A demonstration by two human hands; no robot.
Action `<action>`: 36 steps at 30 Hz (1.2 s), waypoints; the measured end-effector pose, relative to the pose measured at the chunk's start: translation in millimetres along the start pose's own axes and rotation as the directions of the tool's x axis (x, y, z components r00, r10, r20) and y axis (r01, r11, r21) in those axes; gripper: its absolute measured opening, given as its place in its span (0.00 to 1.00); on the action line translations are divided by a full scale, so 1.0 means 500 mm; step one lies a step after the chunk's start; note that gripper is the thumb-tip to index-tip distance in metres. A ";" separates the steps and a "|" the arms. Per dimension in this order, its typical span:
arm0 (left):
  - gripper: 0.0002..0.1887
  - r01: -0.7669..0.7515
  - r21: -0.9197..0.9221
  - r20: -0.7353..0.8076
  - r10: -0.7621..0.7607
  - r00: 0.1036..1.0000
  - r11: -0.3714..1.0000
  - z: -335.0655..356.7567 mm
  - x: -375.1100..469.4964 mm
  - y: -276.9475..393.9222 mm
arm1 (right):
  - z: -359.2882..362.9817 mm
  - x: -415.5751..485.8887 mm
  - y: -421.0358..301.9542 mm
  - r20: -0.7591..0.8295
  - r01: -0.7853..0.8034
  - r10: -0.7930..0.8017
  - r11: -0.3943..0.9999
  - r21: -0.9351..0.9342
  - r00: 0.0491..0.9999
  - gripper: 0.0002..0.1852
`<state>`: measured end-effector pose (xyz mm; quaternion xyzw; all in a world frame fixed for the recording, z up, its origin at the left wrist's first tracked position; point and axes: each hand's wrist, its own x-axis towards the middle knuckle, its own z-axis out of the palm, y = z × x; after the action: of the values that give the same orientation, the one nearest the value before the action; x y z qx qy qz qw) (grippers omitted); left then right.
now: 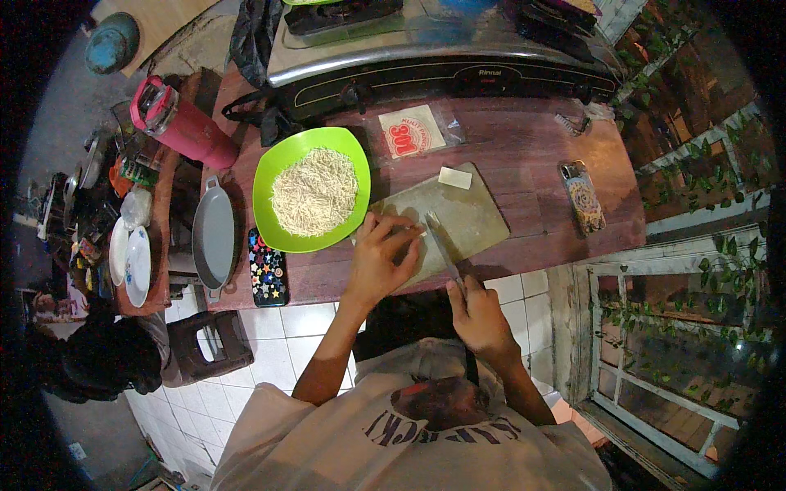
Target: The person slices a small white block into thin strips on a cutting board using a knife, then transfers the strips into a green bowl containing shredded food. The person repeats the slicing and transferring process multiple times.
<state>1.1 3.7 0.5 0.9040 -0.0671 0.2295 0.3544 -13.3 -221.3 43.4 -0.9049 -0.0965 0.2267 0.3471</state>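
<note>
My right hand [485, 316] grips a knife [443, 244] by its handle, the blade pointing away from me over the pale cutting board [479, 215]. A few thin whitish strips [432, 216] lie at the blade's tip. My left hand [384, 261] is over the board's left side, fingers bent. A small pale piece shows at its fingertips; whether they pinch it is unclear. Near the board's far edge lies a cream rectangular stack or sheet [455, 178]. Left of the board, a lime-green bowl [265, 190] holds a heap of thin, pale cut strips [316, 193].
Behind the board are a printed plastic packet [411, 132] and a Rinnai gas stove [430, 80]. A patterned phone [583, 196] lies right. To the left are a star-patterned phone case [268, 267], grey oval pan [214, 236], pink tumbler [184, 126] and plates [138, 270]. Another person's head [110, 356] shows lower left.
</note>
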 end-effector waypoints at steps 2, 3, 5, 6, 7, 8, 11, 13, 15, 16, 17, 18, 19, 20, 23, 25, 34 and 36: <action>0.09 -0.008 0.003 -0.012 0.008 1.000 1.000 0.001 0.001 -0.001 | 0.006 -0.001 0.002 0.029 -0.007 0.007 1.000 -0.012 1.000 0.21; 0.09 -0.013 -0.003 -0.018 0.013 1.000 1.000 0.002 0.000 -0.001 | 0.009 0.001 0.004 0.037 -0.010 0.011 1.000 -0.021 0.999 0.23; 0.09 -0.022 -0.004 -0.024 0.022 0.999 1.000 0.002 -0.001 -0.004 | 0.016 0.005 0.007 0.048 0.003 -0.002 1.000 -0.020 0.999 0.28; 0.09 -0.021 -0.001 -0.019 0.021 1.000 1.000 0.002 -0.001 -0.006 | 0.019 0.004 0.008 0.058 -0.019 0.021 0.999 -0.029 0.998 0.28; 0.09 -0.019 0.005 -0.011 0.019 1.000 1.000 0.003 0.000 -0.008 | 0.021 0.002 0.007 0.067 -0.042 0.044 0.998 -0.038 0.997 0.28; 0.09 -0.017 0.010 -0.002 0.017 1.000 1.000 0.004 0.000 -0.010 | 0.023 0.001 0.005 0.072 -0.062 0.065 0.997 -0.038 0.995 0.29; 0.09 -0.018 0.017 -0.023 0.019 1.000 1.000 0.006 -0.002 -0.010 | 0.032 -0.006 -0.011 -0.065 0.001 -0.007 0.996 -0.084 0.998 0.22; 0.09 -0.001 -0.004 -0.018 0.001 1.000 1.000 0.007 -0.002 -0.009 | 0.021 -0.010 -0.020 -0.033 0.015 -0.018 0.996 -0.086 0.999 0.22; 0.10 0.004 -0.004 -0.012 -0.004 1.000 1.000 0.007 -0.002 -0.009 | 0.008 -0.012 -0.029 0.017 -0.015 0.016 0.997 -0.073 1.000 0.23; 0.10 0.001 0.004 -0.009 -0.001 1.000 1.000 0.005 -0.002 -0.010 | 0.003 -0.011 -0.034 0.040 -0.036 0.038 0.998 -0.060 0.998 0.23; 0.10 0.001 0.017 -0.004 -0.001 1.000 1.000 0.004 -0.002 -0.011 | 0.000 -0.011 -0.039 0.057 -0.050 0.052 0.998 -0.044 0.997 0.24; 0.11 0.014 0.001 0.004 -0.014 1.000 1.000 0.004 -0.003 -0.011 | -0.002 -0.012 -0.044 0.053 -0.052 0.055 0.997 -0.058 0.997 0.24; 0.12 0.031 -0.010 0.014 -0.031 0.999 0.999 0.004 -0.003 -0.011 | -0.003 -0.013 -0.048 0.044 -0.048 0.051 0.996 -0.069 0.998 0.25; 0.13 0.049 -0.022 0.026 -0.049 0.998 0.999 0.004 -0.004 -0.011 | -0.004 -0.013 -0.050 0.034 -0.044 0.046 0.996 -0.080 0.998 0.25; 0.13 0.065 -0.018 0.027 -0.064 0.998 0.998 0.004 -0.004 -0.008 | -0.003 -0.013 -0.051 0.037 -0.048 0.053 0.991 -0.129 0.998 0.26; 0.11 0.043 -0.011 0.011 -0.043 0.999 0.999 0.004 -0.001 -0.008 | -0.002 -0.012 -0.048 0.034 -0.048 0.053 0.992 -0.113 0.998 0.27; 0.10 0.027 0.001 0.005 -0.027 1.000 1.000 0.001 0.005 -0.006 | 0.013 -0.005 -0.055 0.069 -0.075 0.096 0.964 -0.254 0.993 0.21; 0.10 0.042 -0.003 0.017 -0.042 0.999 0.999 0.001 0.004 -0.006 | 0.018 -0.005 -0.057 0.072 -0.052 0.076 0.957 -0.284 0.995 0.20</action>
<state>3.8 5.7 -1.1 0.9066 -0.0516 0.2143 0.3600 -20.4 -195.7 57.4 -0.9376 -0.1126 0.2589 0.2031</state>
